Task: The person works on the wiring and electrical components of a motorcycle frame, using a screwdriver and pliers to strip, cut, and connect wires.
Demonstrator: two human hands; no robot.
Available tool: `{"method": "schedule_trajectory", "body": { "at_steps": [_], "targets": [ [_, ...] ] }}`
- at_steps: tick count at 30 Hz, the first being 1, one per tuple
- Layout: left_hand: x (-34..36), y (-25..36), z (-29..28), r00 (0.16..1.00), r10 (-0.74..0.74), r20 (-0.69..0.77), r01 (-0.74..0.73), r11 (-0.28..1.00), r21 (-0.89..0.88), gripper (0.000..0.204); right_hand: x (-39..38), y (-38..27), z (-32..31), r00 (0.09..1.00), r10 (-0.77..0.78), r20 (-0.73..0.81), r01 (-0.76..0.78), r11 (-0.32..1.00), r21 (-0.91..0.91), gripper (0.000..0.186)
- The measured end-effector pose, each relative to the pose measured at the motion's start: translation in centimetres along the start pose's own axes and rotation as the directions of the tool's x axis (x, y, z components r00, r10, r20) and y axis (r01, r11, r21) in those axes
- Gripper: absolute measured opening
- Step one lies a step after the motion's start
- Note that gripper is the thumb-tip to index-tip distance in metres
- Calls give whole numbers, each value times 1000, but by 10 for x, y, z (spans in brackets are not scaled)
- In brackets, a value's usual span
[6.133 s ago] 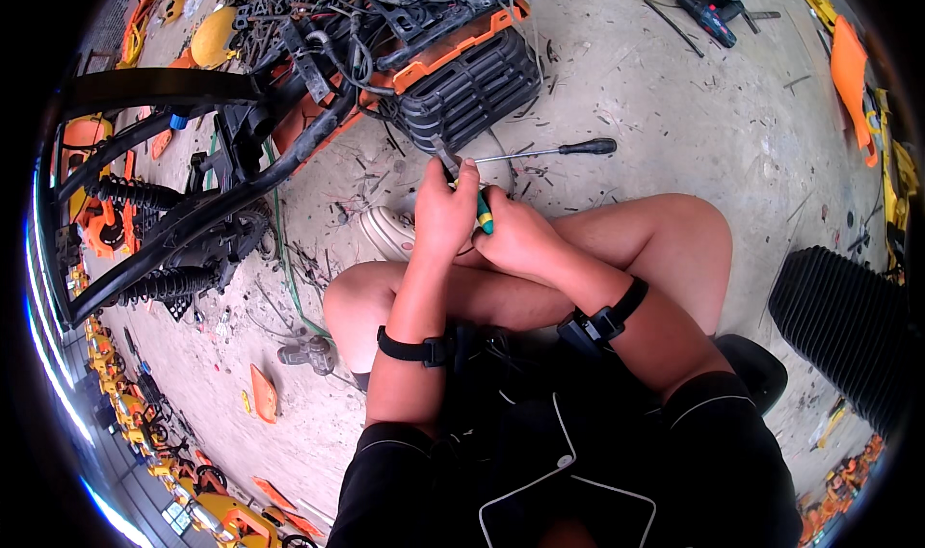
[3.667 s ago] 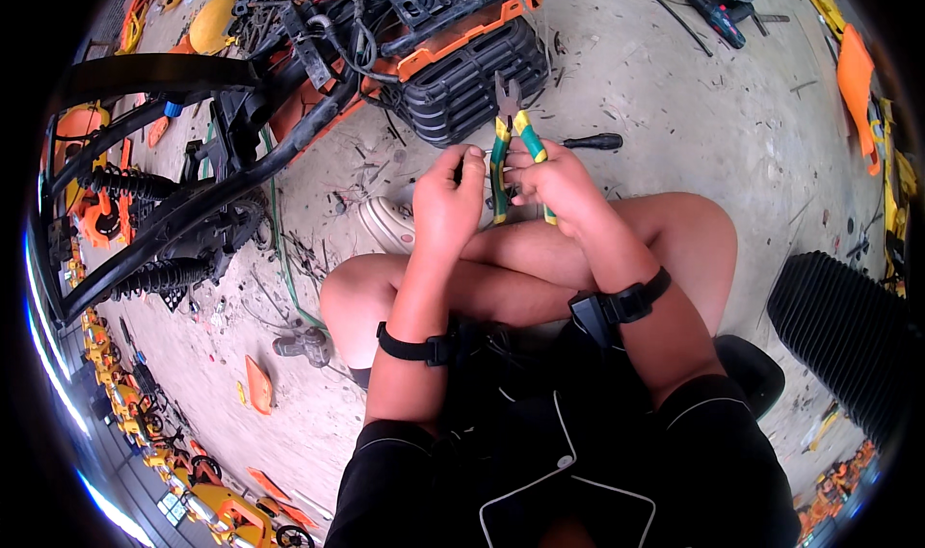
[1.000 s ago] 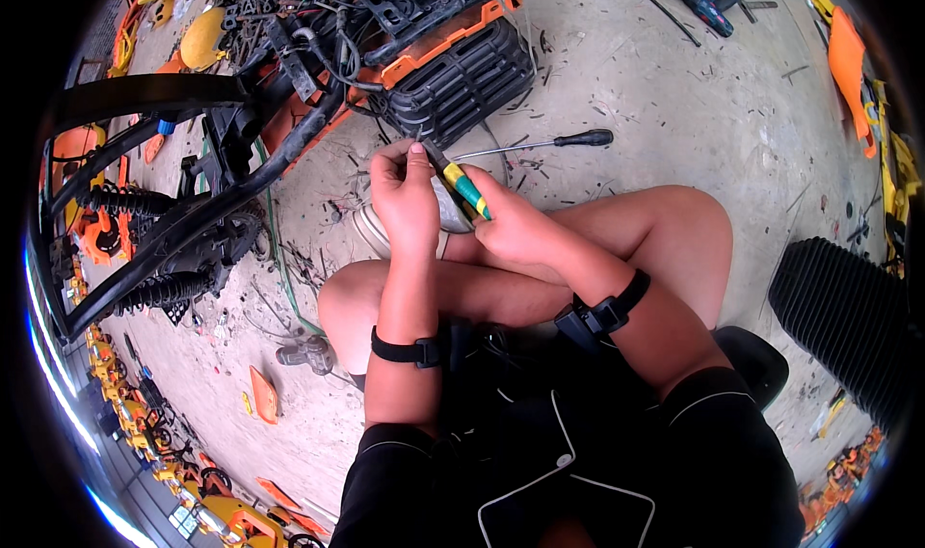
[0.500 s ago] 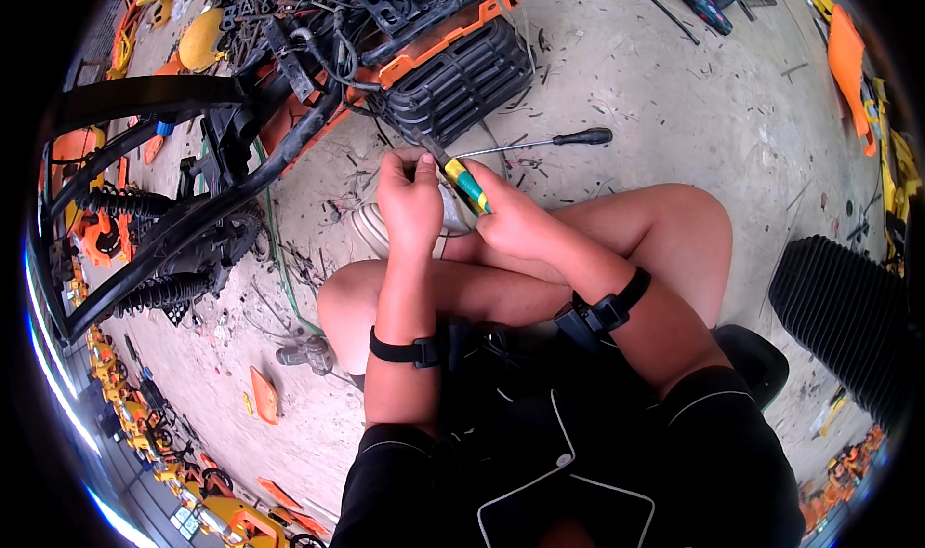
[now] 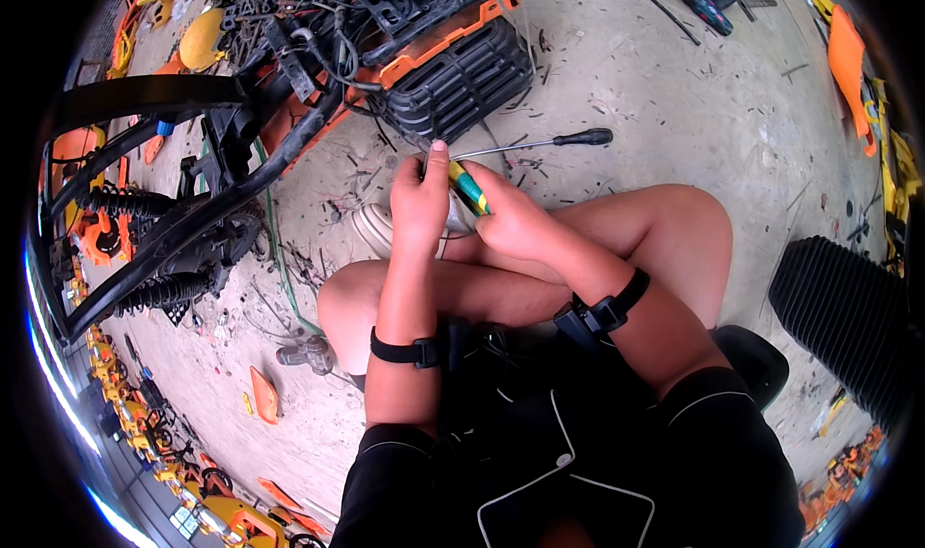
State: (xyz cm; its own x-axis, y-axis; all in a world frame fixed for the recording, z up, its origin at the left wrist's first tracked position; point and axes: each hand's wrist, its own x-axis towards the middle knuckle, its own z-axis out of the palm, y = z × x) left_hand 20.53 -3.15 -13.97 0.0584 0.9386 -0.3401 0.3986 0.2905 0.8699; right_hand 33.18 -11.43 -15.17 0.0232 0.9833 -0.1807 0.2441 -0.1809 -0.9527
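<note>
Head view: the right hand (image 5: 515,220) wraps its fingers tightly round the green-and-yellow pliers (image 5: 470,191), seemingly for leverage; the left hand (image 5: 420,203) curls near their tip, its hold hidden. A screwdriver (image 5: 583,137) lies just beyond the fingers.

Your floor (image 5: 636,105): grey, strewn with dark scraps (image 5: 794,70). Screwdriver (image 5: 583,137) ahead of you, power tool (image 5: 711,14) farther off, right. Orange panel (image 5: 263,396) at your left, ribbed black part (image 5: 836,326) right.
</note>
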Motion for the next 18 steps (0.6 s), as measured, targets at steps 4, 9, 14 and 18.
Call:
{"method": "schedule_trajectory", "body": {
  "at_steps": [4, 9, 14, 18],
  "targets": [
    [-5, 0, 1, 990, 127, -63, -121, 988, 94, 45, 2, -3, -3, 990, 107, 94, -117, 988, 102, 68],
    [-15, 9, 1, 947, 284, -150, -270, 956, 112, 40, 6, -3, -9, 995, 43, 93, -52, 993, 105, 64],
    [-21, 16, 1, 899, 354, -258, -362, 932, 16, 34, 4, -4, -11, 950, 110, 293, -192, 945, 267, 80],
    [-22, 18, 2, 907, 316, -277, -357, 927, -112, 32, 3, -2, -8, 958, 84, 274, -178, 925, 336, 82]
  ]
}}
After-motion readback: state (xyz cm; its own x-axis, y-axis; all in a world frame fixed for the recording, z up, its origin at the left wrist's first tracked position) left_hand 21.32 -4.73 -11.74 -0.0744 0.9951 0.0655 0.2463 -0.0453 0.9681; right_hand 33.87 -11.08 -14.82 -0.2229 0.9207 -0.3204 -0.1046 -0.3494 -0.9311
